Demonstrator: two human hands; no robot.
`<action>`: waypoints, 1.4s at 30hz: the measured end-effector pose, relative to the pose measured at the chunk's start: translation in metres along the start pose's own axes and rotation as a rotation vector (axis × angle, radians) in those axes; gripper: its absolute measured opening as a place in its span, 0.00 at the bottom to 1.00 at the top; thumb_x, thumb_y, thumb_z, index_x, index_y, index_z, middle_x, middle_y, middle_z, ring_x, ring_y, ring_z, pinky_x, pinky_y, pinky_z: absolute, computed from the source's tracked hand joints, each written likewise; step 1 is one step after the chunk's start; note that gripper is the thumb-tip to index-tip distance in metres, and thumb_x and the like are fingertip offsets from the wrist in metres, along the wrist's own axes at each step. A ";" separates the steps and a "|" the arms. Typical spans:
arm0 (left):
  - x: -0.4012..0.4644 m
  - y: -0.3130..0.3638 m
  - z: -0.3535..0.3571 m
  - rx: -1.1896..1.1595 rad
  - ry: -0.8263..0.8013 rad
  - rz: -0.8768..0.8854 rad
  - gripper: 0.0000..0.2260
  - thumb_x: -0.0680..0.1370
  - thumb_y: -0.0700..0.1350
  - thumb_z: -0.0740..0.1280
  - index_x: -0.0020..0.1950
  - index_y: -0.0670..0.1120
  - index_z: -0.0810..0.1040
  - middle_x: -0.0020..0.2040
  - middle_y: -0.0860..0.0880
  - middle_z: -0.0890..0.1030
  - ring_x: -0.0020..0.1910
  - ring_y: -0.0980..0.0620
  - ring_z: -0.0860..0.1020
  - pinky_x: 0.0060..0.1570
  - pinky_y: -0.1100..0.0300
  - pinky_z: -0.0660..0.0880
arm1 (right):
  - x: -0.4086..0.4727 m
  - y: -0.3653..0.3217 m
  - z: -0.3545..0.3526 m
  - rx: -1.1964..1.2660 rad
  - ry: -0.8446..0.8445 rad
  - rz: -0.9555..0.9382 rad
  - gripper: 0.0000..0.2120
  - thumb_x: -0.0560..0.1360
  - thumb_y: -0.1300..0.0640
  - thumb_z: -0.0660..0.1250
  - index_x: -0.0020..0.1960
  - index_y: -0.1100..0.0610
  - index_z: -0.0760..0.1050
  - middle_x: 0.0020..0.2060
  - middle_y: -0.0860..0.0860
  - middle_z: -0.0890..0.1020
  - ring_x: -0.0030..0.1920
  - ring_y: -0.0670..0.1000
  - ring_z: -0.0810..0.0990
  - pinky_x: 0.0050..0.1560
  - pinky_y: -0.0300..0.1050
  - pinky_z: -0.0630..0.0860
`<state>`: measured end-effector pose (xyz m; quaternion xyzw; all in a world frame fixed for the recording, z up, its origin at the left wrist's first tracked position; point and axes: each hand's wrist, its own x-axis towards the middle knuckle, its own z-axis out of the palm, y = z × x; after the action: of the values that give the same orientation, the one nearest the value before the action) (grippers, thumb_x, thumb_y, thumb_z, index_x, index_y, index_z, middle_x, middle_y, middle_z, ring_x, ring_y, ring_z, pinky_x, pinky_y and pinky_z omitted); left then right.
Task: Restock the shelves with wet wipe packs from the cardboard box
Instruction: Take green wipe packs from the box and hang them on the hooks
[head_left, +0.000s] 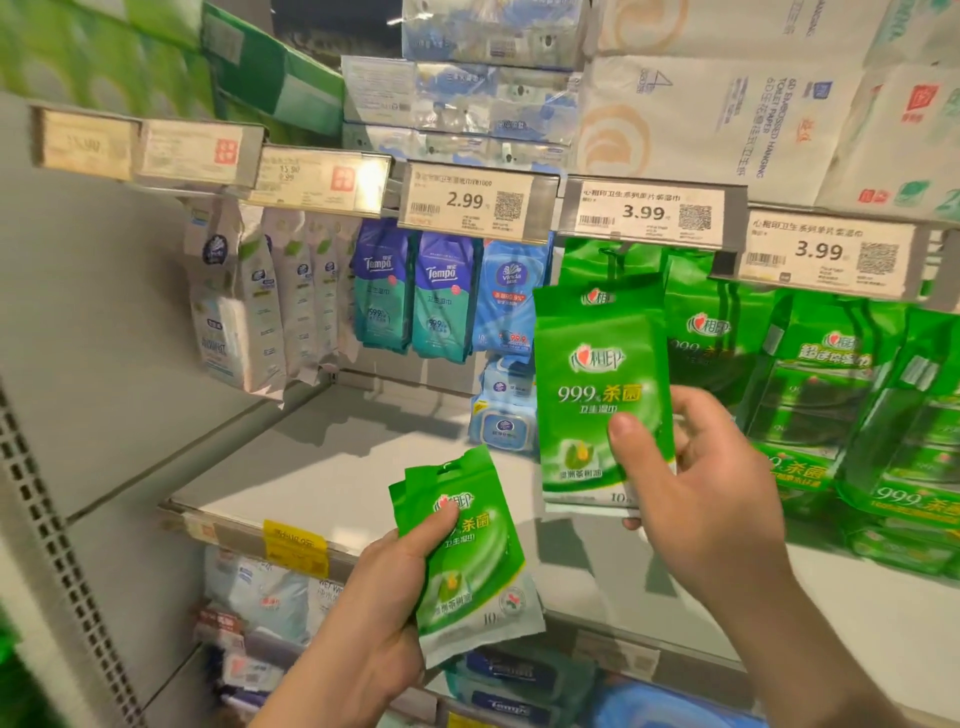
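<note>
Shop aisle, grey metal shelf (322, 467) mid-frame, price tags (470, 201) along rail above. My right hand (711, 478) pinches green wipe pack (602, 395) upright at centre right, top raised toward hanging row of same green packs (717, 332), probably to hook it there. My left hand (384, 603) grips spare packs (467, 551) low at centre, kept ready. Cardboard box not in view.

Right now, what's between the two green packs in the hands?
Nothing. In the head view, only bare grey shelf shows in the gap between the left hand's pack and the right hand's pack; they don't touch.
</note>
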<state>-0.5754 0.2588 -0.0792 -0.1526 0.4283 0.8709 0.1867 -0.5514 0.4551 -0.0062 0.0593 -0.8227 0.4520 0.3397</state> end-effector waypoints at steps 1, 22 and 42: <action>-0.001 0.001 -0.001 0.000 0.001 -0.003 0.12 0.79 0.43 0.71 0.56 0.36 0.83 0.49 0.33 0.86 0.38 0.37 0.87 0.32 0.43 0.83 | 0.004 -0.003 0.000 0.020 0.016 -0.011 0.06 0.75 0.40 0.65 0.49 0.40 0.74 0.35 0.43 0.84 0.28 0.49 0.81 0.32 0.57 0.80; 0.005 0.010 -0.001 0.114 0.018 -0.069 0.22 0.71 0.46 0.79 0.56 0.32 0.80 0.42 0.33 0.85 0.34 0.43 0.86 0.33 0.51 0.84 | 0.028 0.015 0.016 0.261 0.052 0.168 0.07 0.82 0.47 0.65 0.54 0.49 0.76 0.34 0.44 0.82 0.33 0.46 0.82 0.31 0.52 0.80; -0.004 0.003 -0.018 -0.030 0.053 -0.040 0.10 0.79 0.39 0.66 0.59 0.38 0.80 0.50 0.34 0.86 0.36 0.39 0.86 0.37 0.45 0.84 | 0.045 0.051 0.040 0.168 0.021 0.256 0.18 0.85 0.43 0.57 0.45 0.56 0.68 0.31 0.57 0.82 0.27 0.50 0.78 0.36 0.51 0.70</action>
<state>-0.5713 0.2420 -0.0862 -0.1869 0.4168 0.8690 0.1905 -0.6265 0.4632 -0.0284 -0.0225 -0.7791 0.5596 0.2815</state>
